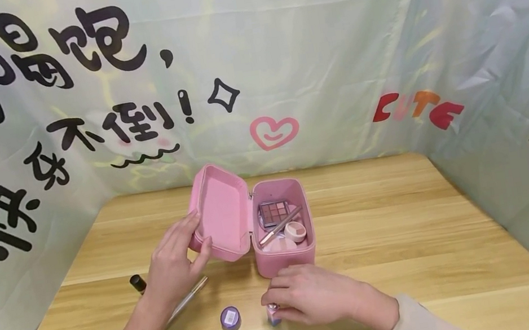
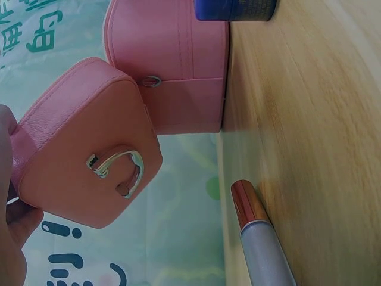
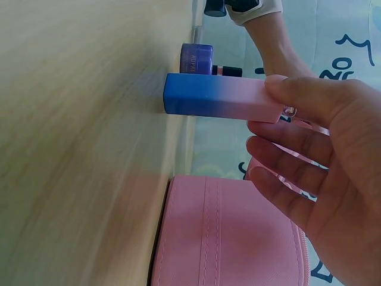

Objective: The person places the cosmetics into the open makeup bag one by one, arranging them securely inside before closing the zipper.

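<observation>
A pink cosmetic case [image 1: 287,264] stands with its lid [image 1: 222,211] swung out to the left. My left hand [image 1: 171,264] grips the lid's near left edge, thumb on the rim. In the left wrist view the lid's outer face shows a metal-ended carry handle [image 2: 134,167]. Just in front of the case, my right hand [image 1: 314,294] pinches a square pink-to-blue lipstick tube [image 3: 214,95] near its top, thumb on one side. The tube is upright, its blue end at the tabletop. Inside the case lie an eyeshadow palette [image 1: 269,220], a slim pen [image 1: 270,235] and a small round pot [image 1: 295,231].
A round purple jar [image 1: 230,319] sits left of the lipstick tube. A silver tube with a copper-coloured end [image 2: 262,250] and a black-capped item [image 1: 137,284] lie by my left forearm. Printed cloth [image 1: 330,52] hangs behind the wooden table [image 1: 380,216] and along its sides.
</observation>
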{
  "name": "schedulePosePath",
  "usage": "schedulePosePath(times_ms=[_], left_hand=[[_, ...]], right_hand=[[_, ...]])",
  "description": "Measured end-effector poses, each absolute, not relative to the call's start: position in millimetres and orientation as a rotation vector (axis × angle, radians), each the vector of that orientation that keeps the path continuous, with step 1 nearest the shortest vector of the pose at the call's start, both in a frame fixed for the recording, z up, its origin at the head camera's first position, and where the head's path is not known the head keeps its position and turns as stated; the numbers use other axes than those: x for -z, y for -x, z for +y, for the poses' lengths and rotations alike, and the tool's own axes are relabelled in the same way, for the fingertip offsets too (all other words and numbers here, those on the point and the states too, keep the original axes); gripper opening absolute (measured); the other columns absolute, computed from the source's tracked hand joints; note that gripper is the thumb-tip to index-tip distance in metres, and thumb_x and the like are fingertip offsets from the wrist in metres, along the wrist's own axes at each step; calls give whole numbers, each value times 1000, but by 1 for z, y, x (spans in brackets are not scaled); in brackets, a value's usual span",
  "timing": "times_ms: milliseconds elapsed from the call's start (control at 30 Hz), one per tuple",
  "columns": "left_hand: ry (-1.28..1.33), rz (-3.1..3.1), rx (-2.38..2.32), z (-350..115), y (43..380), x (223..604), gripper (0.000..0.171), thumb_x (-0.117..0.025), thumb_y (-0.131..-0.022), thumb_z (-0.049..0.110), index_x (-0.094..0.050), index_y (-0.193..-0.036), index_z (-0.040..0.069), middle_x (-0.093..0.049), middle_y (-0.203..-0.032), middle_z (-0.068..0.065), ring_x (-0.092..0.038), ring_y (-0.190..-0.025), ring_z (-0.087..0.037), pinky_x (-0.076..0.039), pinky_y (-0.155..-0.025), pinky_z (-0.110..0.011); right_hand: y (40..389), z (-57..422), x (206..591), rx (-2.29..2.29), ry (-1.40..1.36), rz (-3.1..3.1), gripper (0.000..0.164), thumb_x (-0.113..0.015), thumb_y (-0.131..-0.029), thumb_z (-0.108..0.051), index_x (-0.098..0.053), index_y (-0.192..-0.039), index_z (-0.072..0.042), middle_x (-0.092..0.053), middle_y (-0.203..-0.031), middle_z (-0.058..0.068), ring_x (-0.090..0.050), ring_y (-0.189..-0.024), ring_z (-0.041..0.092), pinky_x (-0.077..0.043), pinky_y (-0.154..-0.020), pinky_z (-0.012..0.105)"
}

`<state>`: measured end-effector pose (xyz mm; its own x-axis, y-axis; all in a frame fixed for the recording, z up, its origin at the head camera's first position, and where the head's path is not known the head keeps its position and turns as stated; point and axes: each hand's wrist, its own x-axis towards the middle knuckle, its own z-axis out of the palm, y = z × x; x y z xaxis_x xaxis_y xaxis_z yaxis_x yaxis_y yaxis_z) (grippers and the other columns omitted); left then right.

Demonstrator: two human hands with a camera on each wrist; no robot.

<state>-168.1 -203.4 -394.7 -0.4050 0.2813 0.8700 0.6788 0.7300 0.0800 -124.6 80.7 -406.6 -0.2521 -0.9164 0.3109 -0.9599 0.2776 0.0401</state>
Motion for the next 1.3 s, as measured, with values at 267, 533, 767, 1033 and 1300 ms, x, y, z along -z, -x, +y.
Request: schedulePosePath(times_ms=[267, 533, 767, 1033, 1300], left_hand=[[727, -2002, 538, -204, 168, 394, 49, -51, -97, 38, -65, -118, -4, -65, -122, -18, -64, -106, -36, -56, -85, -52], [721, -2020, 540, -205, 166, 394, 50, -49, -97, 39, -64, -121, -4, -65, -124, -17, -63, -107, -36, -55, -87, -52], [723, -2006, 546, -203, 167, 393, 50, -51, -96, 37, -64, -121, -4, -65, -124, -17, -63, -107, -35, -55, -89, -51], [734, -1999, 548, -203, 168, 392, 48, -52, -96, 36, -64, -121, -4, -65, -123, -17, -64, -107, -34, -55, -88, -50], [730, -2006, 548, -204, 168, 393, 49, -52, -96, 36, -64, -121, -3, -65, -124, -16, -63, -108, -34, -55, -88, -51]], right_hand=[[124, 81, 406, -232, -1724, -2274, 18, -64, -94, -33, -67, -107, -20, -61, -95, -14, -54, -84, 4, -48, -82, 20], [123, 79, 404, -235, -1749, -2248, 19, -64, -93, -32, -67, -108, -21, -61, -95, -14, -54, -84, 3, -47, -82, 18], [123, 81, 401, -253, -1748, -2235, 16, -64, -94, -32, -67, -106, -22, -61, -95, -15, -54, -86, 3, -47, -83, 19], [126, 88, 386, -242, -1729, -2253, 16, -63, -94, -31, -65, -106, -21, -61, -97, -13, -55, -90, 5, -47, -89, 22], [132, 93, 368, -160, -1713, -2188, 18, -65, -92, -32, -66, -105, -19, -62, -96, -11, -57, -92, 8, -48, -88, 25]])
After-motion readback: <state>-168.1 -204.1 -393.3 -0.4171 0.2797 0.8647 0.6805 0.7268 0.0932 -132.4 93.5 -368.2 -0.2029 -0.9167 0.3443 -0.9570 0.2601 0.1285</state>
